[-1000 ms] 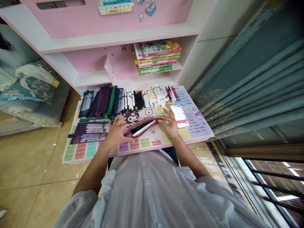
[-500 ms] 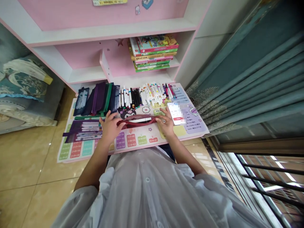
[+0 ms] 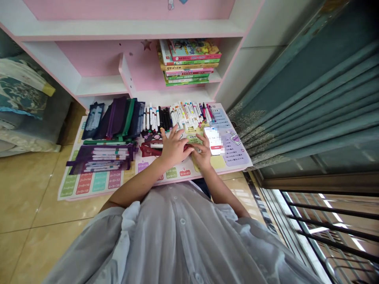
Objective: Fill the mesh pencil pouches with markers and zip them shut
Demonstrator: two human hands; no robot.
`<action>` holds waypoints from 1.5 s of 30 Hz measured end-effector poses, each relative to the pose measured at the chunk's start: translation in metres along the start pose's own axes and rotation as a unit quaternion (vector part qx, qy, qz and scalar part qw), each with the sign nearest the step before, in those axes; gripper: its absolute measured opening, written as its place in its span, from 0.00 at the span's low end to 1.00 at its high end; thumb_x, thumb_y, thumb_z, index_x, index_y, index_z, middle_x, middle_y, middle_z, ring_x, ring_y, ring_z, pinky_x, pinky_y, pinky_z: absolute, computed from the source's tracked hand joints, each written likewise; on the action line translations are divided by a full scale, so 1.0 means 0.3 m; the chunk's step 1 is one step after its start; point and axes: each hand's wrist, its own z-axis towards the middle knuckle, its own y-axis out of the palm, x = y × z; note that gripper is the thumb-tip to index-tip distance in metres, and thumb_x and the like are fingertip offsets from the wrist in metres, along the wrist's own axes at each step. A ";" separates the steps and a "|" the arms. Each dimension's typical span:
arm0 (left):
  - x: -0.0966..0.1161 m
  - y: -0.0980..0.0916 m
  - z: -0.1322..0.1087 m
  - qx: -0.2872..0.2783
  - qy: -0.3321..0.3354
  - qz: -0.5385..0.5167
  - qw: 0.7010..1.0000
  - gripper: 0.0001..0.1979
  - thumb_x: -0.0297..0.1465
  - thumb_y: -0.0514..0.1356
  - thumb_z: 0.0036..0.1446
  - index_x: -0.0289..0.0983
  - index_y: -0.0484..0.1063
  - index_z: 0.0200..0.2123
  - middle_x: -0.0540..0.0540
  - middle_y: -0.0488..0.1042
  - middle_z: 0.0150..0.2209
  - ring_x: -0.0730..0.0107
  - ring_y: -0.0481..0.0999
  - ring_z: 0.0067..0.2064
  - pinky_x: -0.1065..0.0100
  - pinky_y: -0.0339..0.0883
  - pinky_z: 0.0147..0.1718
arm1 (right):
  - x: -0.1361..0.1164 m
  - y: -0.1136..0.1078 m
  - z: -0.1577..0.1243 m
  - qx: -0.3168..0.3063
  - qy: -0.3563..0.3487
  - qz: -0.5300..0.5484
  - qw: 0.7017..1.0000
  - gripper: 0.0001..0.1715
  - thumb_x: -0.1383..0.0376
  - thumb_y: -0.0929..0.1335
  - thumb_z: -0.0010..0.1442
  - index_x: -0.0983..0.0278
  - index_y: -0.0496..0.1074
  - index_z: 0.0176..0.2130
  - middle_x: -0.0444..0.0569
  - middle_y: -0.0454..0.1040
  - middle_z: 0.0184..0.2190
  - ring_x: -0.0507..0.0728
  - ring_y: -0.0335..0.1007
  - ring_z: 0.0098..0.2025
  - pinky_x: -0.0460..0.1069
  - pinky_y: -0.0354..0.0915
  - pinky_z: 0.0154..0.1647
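A dark red pencil case [image 3: 148,149] lies on the printed desk mat [image 3: 97,181] with a white pen inside. My left hand [image 3: 173,146] rests on the case's right part, its fingers spread flat. My right hand [image 3: 201,152] holds the case's right end, fingers curled down on it, beside a phone [image 3: 213,140] with a lit screen. A row of markers and pens [image 3: 177,114] lies just beyond my hands.
Several dark pencil cases [image 3: 118,118] stand at the mat's far left, and a purple case of pens [image 3: 100,157] lies open in front of them. Books [image 3: 189,61] are stacked on the pink shelf. A teal curtain [image 3: 310,98] hangs at the right.
My left hand has slid right along the red case, from its left end to near the right hand. The case now lies flatter and looks narrower. The view has shifted.
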 end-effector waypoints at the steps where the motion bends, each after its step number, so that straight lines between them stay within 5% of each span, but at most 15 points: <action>1: 0.011 0.005 0.012 -0.005 0.006 0.001 1.000 0.12 0.43 0.64 0.60 0.42 0.81 0.39 0.41 0.70 0.64 0.40 0.54 0.72 0.26 0.33 0.68 | 0.004 0.000 -0.001 -0.001 -0.006 0.002 1.000 0.05 0.59 0.72 0.61 0.54 0.82 0.37 0.47 0.73 0.59 0.63 0.52 0.73 0.67 0.49 0.75; 9: 0.022 0.009 0.029 0.003 -0.013 -0.017 1.000 0.12 0.35 0.57 0.65 0.41 0.80 0.33 0.43 0.74 0.61 0.44 0.58 0.71 0.26 0.35 0.68 | 0.018 -0.010 -0.005 -0.016 -0.030 0.002 0.999 0.04 0.59 0.73 0.61 0.52 0.82 0.36 0.43 0.71 0.62 0.63 0.51 0.74 0.68 0.49 0.75; 15: -0.013 -0.002 0.007 -0.030 -0.043 -0.052 0.997 0.09 0.31 0.60 0.60 0.41 0.79 0.29 0.44 0.75 0.60 0.44 0.58 0.71 0.26 0.37 0.67 | -0.007 -0.025 -0.013 -0.049 0.003 0.013 0.999 0.05 0.57 0.74 0.60 0.52 0.81 0.38 0.44 0.71 0.62 0.64 0.50 0.75 0.68 0.49 0.75; 45: -0.036 0.026 0.002 -0.043 -0.101 -0.075 0.991 0.10 0.30 0.59 0.60 0.42 0.78 0.27 0.47 0.73 0.61 0.48 0.56 0.72 0.25 0.39 0.67 | -0.036 -0.015 -0.007 -0.035 0.005 0.023 0.999 0.08 0.53 0.74 0.60 0.52 0.82 0.33 0.44 0.73 0.60 0.65 0.49 0.75 0.67 0.51 0.74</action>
